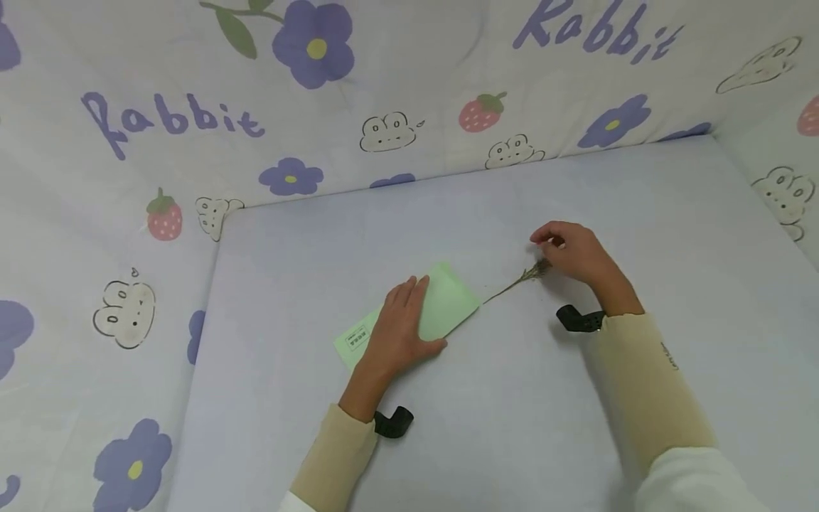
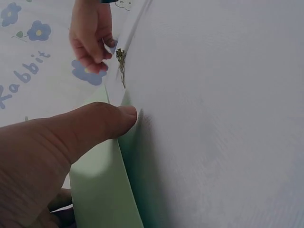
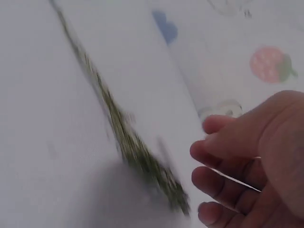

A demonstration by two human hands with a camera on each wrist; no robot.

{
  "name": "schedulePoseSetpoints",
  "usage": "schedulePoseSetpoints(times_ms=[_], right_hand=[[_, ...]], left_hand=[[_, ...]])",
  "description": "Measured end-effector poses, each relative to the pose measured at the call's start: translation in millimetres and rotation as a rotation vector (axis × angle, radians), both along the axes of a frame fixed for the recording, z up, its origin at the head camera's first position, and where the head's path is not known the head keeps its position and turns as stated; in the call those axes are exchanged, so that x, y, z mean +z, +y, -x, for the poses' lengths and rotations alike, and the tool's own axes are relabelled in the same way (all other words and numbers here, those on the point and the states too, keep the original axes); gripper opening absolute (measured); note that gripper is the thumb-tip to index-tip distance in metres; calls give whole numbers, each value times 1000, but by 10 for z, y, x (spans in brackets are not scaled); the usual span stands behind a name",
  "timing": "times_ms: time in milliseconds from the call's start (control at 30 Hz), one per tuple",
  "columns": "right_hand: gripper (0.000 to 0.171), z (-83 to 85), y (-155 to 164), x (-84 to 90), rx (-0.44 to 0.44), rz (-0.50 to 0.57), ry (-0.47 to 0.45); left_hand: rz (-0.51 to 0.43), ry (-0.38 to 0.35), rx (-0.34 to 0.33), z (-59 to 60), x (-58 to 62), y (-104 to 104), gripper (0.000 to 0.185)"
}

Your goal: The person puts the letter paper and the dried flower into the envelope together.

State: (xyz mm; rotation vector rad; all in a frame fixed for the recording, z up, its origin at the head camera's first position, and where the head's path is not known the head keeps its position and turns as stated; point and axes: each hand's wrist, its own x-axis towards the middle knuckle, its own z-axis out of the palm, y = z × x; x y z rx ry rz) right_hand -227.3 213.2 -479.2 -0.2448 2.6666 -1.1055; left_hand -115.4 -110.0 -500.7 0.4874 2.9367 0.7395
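My left hand [image 1: 399,331] rests on a pale green paper envelope [image 1: 451,302] with a small printed label at its lower left. Its fingers lie straight across the paper, and the thumb [image 2: 102,123] reaches past the long edge in the left wrist view. Just beyond the envelope's right corner lies a dried plant sprig [image 1: 515,283], thin stem toward the paper and bushy head to the right. Over that head hovers my right hand [image 1: 576,256], its fingers loosely bent. In the right wrist view the fingertips are beside the blurred sprig [image 3: 126,135], with nothing seen between them.
A pale tabletop [image 1: 512,398] spreads under everything. Behind it and at both sides hangs a white cloth [image 1: 409,85] printed with flowers, strawberries and rabbits. Each wrist carries a black camera mount, the left mount [image 1: 393,422] and the right mount [image 1: 579,318].
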Motion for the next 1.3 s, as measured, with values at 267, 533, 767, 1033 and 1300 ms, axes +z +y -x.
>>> schedulePoseSetpoints(times_ms=[267, 533, 767, 1033, 1300], right_hand=[[26, 28, 414, -60, 162, -83, -11], [12, 83, 418, -181, 175, -103, 69], [14, -15, 458, -116, 132, -6, 38], [27, -115, 477, -105, -7, 434, -62], [35, -80, 399, -42, -89, 633, -64]], left_hand=[[-11, -7, 0, -12, 0, 7, 104], [3, 11, 1, 0, 27, 14, 103], [-10, -4, 8, -28, 18, 34, 103], [-10, 0, 3, -61, 0, 23, 104], [-2, -3, 0, -36, 9, 41, 105]])
